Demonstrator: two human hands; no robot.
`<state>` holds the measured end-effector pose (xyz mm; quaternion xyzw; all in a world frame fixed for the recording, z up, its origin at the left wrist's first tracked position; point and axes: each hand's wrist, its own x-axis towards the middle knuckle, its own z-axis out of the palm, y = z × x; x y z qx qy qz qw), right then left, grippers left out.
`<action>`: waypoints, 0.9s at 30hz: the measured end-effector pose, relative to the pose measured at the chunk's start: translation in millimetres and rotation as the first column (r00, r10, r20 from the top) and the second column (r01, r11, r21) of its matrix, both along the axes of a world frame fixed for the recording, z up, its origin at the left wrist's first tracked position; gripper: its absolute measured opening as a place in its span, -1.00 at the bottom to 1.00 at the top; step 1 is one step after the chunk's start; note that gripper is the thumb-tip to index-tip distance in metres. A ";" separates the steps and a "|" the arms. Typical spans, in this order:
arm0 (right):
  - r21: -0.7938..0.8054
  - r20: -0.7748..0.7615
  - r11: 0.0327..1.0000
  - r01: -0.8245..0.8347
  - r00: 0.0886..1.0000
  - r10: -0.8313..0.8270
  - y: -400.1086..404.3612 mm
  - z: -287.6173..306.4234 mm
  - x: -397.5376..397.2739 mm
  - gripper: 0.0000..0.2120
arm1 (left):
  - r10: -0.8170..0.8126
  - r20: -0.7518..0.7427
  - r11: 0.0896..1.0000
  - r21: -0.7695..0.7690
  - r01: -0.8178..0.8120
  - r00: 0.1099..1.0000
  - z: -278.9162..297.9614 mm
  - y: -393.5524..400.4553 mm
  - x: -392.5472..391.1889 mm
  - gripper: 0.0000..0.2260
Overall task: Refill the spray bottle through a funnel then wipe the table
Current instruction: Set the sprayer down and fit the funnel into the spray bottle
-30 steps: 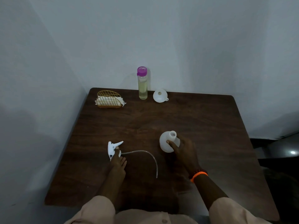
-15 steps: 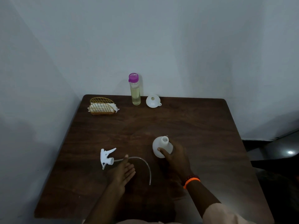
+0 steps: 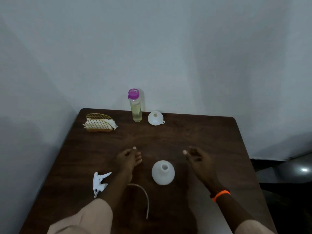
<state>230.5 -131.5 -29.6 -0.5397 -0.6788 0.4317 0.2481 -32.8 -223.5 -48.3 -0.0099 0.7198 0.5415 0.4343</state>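
The white spray bottle body (image 3: 163,173) stands uncapped near the middle of the dark wooden table (image 3: 211,135). Its white trigger head (image 3: 100,183) lies to the left, with its clear dip tube (image 3: 145,198) curving toward me. At the back stand a clear refill bottle with a purple cap (image 3: 135,107) and a white funnel (image 3: 155,118). My left hand (image 3: 129,158) hovers left of the bottle body, empty, fingers loosely apart. My right hand (image 3: 196,157) hovers to its right, empty and open. An orange band is on that wrist.
A gold wire holder with white napkins (image 3: 98,123) sits at the back left corner. Pale walls close off the back and left sides. The table's right edge drops to a dark floor with a light spot (image 3: 303,169).
My right hand let go of the bottle body and moved forward and right. My left hand left the trigger head and reached forward past it. The view shifted.
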 end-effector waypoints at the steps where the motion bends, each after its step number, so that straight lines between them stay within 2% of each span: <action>1: -0.007 0.037 1.000 -0.022 0.999 0.022 16.0 -3.6 -8.4 -0.70 | -0.033 -0.080 0.999 -0.001 0.033 0.996 -0.1 14.3 -3.6 -0.83; 3: 0.008 0.097 0.998 -0.056 0.994 0.055 44.8 -14.5 -27.2 -0.77 | -0.159 -0.334 0.987 -0.060 0.147 0.929 3.7 41.8 -9.2 -0.78; 5: 0.015 0.146 0.997 -0.075 0.987 0.072 71.7 -25.6 -48.3 -0.82 | -0.351 -0.575 0.936 -0.198 0.291 0.739 5.4 68.2 -13.3 -0.77; 7: 0.011 0.179 0.995 -0.104 0.979 0.101 91.6 -32.3 -71.0 -0.84 | -0.489 -0.697 0.864 -0.307 0.398 0.524 5.0 88.6 -16.1 -0.71; 9: 0.006 0.199 0.990 -0.138 0.971 0.134 109.0 -39.6 -93.0 -0.79 | -0.531 -0.751 0.817 -0.330 0.474 0.392 2.7 110.3 -16.3 -0.70; 10: -0.003 0.203 0.988 -0.153 0.968 0.150 116.4 -42.8 -102.9 -0.72 | -0.533 -0.764 0.806 -0.329 0.492 0.363 2.7 121.6 -14.7 -0.71; 12: -0.041 0.183 0.985 -0.167 0.968 0.172 128.7 -46.4 -120.9 -0.58 | -0.540 -0.758 0.805 -0.338 0.488 0.365 0.8 143.2 -14.6 -0.70; 13: -0.057 0.164 0.984 -0.171 0.970 0.178 135.0 -49.7 -129.4 -0.53 | -0.558 -0.760 0.797 -0.377 0.472 0.334 -5.0 152.2 -18.3 -0.68; 15: -0.071 0.150 0.983 -0.171 0.972 0.180 145.5 -57.4 -142.4 -0.48 | -0.662 -0.711 0.718 -0.509 0.474 0.238 -14.9 164.9 -23.6 -0.62; 16: -0.061 0.150 0.983 -0.173 0.972 0.180 149.4 -60.6 -147.2 -0.48 | -0.695 -0.681 0.687 -0.532 0.495 0.231 -17.6 167.8 -21.6 -0.61; 17: -0.042 0.145 0.983 -0.181 0.972 0.185 151.9 -61.9 -150.1 -0.52 | -0.652 -0.706 0.733 -0.494 0.468 0.277 -20.5 173.0 -12.6 -0.63; 18: -0.025 0.135 0.981 -0.194 0.971 0.196 154.1 -62.0 -151.9 -0.58 | -0.592 -0.721 0.792 -0.436 0.427 0.361 -25.7 169.7 -8.1 -0.69; 19: -0.015 0.125 0.979 -0.204 0.971 0.205 156.0 -60.1 -153.7 -0.63 | -0.619 -0.583 0.779 -0.369 0.507 0.527 -6.5 161.6 -11.1 -0.75; 21: -0.022 0.105 0.985 -0.173 0.979 0.174 157.6 -52.3 -154.5 -0.69 | -0.490 -0.630 0.872 -0.343 0.350 0.602 1.7 154.5 -12.5 -0.75; 22: -0.028 0.077 0.991 -0.132 0.988 0.134 158.1 -46.1 -152.2 -0.71 | -0.523 -0.642 0.852 -0.364 0.377 0.561 7.0 152.3 -10.4 -0.80; 23: -0.033 0.032 0.994 -0.100 0.994 0.101 156.9 -38.1 -148.5 -0.73 | -0.420 -0.754 0.899 -0.269 0.346 0.506 1.0 159.4 -10.5 -0.83; 24: -0.038 -0.024 0.996 -0.085 0.996 0.084 153.1 -27.3 -142.5 -0.74 | -0.424 -0.763 0.889 -0.246 0.387 0.488 13.2 153.6 -5.9 -0.82; 26: -0.041 -0.121 0.994 -0.099 0.988 0.094 137.8 -0.6 -123.7 -0.76 | -0.391 -0.747 0.883 -0.139 0.449 0.537 34.6 125.3 -16.5 -0.81; 27: -0.047 -0.163 0.993 -0.109 0.982 0.100 126.6 13.3 -112.6 -0.76 | -0.374 -0.708 0.889 -0.091 0.448 0.599 44.8 116.8 -15.0 -0.80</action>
